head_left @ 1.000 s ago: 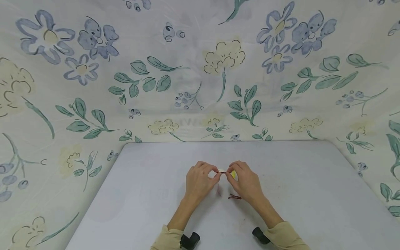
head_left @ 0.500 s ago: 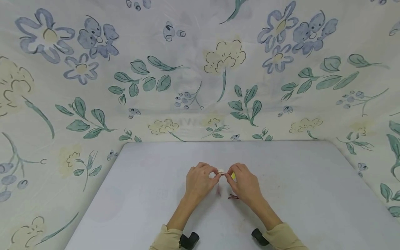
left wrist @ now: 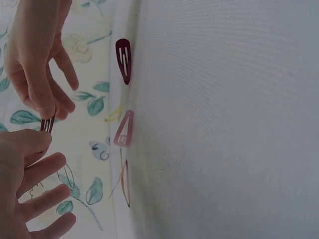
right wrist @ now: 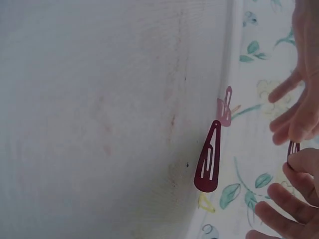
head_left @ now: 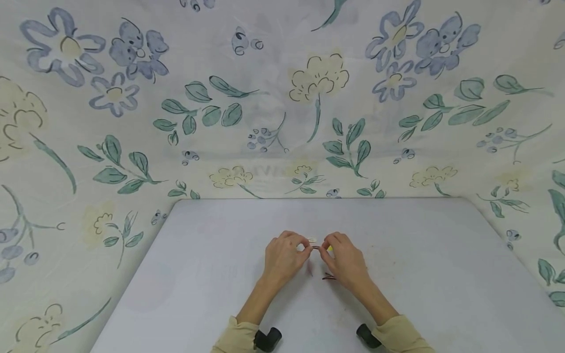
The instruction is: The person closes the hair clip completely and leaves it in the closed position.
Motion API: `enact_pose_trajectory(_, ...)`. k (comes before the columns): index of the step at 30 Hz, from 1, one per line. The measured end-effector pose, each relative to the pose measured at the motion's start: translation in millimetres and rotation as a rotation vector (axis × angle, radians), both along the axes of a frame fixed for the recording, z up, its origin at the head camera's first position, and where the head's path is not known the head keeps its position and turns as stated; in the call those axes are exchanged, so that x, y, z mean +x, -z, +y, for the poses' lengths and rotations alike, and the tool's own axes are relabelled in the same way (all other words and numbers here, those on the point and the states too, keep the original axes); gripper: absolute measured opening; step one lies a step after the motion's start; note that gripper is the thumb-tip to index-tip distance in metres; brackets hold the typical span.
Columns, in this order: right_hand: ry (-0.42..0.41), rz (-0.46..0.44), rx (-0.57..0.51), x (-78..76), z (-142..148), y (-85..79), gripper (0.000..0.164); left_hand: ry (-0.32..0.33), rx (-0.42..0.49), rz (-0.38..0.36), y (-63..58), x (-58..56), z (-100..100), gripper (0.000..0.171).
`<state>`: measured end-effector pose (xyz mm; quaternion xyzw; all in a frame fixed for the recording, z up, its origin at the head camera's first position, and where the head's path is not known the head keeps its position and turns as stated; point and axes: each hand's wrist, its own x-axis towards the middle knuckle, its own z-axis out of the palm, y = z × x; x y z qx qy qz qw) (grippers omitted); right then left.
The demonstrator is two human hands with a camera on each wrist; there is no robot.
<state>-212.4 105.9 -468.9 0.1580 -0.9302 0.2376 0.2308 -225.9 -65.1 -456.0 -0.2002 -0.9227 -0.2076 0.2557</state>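
Observation:
My left hand (head_left: 284, 255) and right hand (head_left: 346, 255) meet above the middle of the table. Between them, thumb and fingers of each pinch opposite ends of a small dark red snap hair clip (left wrist: 47, 124), also visible in the right wrist view as a slotted clip (right wrist: 293, 148). Their other fingers are spread apart. Below the right hand lies another dark red hair clip (head_left: 328, 277), spread partly apart. A pink hair clip (left wrist: 123, 129) rests nearer the left hand. Fingertips hide much of the held clip.
Beyond the hands lie a yellow clip (head_left: 330, 248) and a pale clip (head_left: 312, 240). An orange-brown clip (left wrist: 125, 184) sits near the pink one. Floral cloth (head_left: 282, 98) rises behind the white table (head_left: 198, 274). Black devices (head_left: 268, 339) are at both wrists.
Both hands have come slightly nearer with the held clip, so a gap now shows between it and the pale clip behind. The grip stays the same.

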Motion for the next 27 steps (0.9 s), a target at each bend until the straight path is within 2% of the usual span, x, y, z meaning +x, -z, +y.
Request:
enact_pose_trajectory(7, -0.006, -0.086, -0.022, 0.5, 2.1, 0.0, 0.013, 0.035, -0.002, -0.008, 1.9, -1.7, -1.8, 0.009)
enact_pose_trajectory(18, -0.044, -0.153, -0.06, -0.3, 2.1, 0.2, 0.011, 0.047, -0.016, 0.048, 4.0, -1.1, -5.2, 0.009)
enact_pose_trajectory(27, -0.062, -0.259, -0.07, -1.4, 2.9, -3.9, 0.02, 0.054, 0.007, 0.057, 4.6, -0.5, -6.0, 0.008)
